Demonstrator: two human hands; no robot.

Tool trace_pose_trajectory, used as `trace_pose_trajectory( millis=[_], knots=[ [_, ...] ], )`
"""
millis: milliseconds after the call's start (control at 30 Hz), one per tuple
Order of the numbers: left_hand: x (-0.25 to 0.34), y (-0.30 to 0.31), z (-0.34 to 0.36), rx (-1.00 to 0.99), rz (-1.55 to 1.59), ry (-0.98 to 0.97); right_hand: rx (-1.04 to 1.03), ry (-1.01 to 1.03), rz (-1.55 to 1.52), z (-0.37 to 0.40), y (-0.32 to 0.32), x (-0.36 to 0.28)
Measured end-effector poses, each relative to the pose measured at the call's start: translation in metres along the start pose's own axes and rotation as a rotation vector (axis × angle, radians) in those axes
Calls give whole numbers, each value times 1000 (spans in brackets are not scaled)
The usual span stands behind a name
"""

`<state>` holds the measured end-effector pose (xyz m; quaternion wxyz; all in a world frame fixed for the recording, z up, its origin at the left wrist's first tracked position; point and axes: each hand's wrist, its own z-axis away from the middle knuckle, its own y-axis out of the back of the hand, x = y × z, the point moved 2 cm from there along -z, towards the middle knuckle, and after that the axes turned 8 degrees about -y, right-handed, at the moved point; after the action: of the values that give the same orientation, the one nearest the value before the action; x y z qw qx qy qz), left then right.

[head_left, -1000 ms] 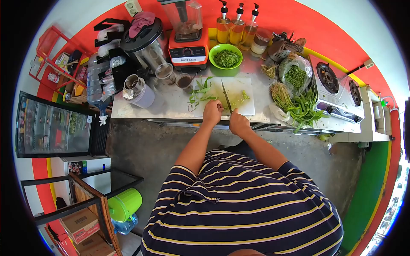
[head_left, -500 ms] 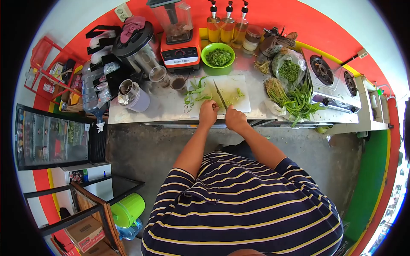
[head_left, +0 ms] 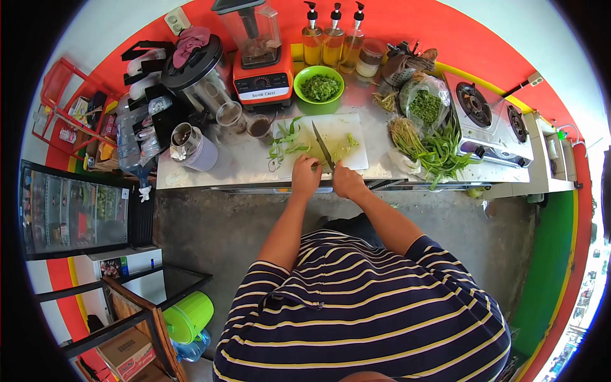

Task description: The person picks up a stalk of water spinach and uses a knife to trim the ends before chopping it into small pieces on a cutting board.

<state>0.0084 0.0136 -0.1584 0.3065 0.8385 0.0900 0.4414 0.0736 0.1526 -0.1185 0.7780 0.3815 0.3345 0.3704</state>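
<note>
A white cutting board point(head_left: 347, 130) lies on the steel counter point(head_left: 242, 162). Long green stalks point(head_left: 286, 143) trail off its left side, and a small heap of chopped greens point(head_left: 347, 141) lies right of the blade. My right hand point(head_left: 347, 181) grips the handle of a knife point(head_left: 323, 148), its blade angled up and left across the board. Just left of the blade, my left hand point(head_left: 305, 175) presses the stalks down at the board's front edge.
A green bowl of chopped greens point(head_left: 319, 86) stands behind the board, next to an orange blender point(head_left: 261, 70) and three pump bottles point(head_left: 332, 38). Bunched greens point(head_left: 433, 153) and a bag of chopped greens point(head_left: 425, 105) lie right, beside a two-burner stove point(head_left: 493, 121). Cups and jugs crowd the left.
Both hands stay at the board with the knife over the stalks; the blade's angle has shifted slightly. The camera view has drifted, so the counter sits a little higher and further left.
</note>
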Motion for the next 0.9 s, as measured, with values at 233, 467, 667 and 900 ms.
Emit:
trace_pose_trajectory(
  millis=[233,467,667,900],
  knots=[
    [5,0,1,-11,4,84,58,-120,-84,-8,10,30],
    [7,-9,-13,-78,-88,-28,56,-151,-167,-6,14,32],
    [5,-15,-26,-201,-71,-130,44,-165,-165,-14,9,36],
    [5,-14,-26,-226,-24,-136,23,-155,-157,-10,10,35]
  ],
)
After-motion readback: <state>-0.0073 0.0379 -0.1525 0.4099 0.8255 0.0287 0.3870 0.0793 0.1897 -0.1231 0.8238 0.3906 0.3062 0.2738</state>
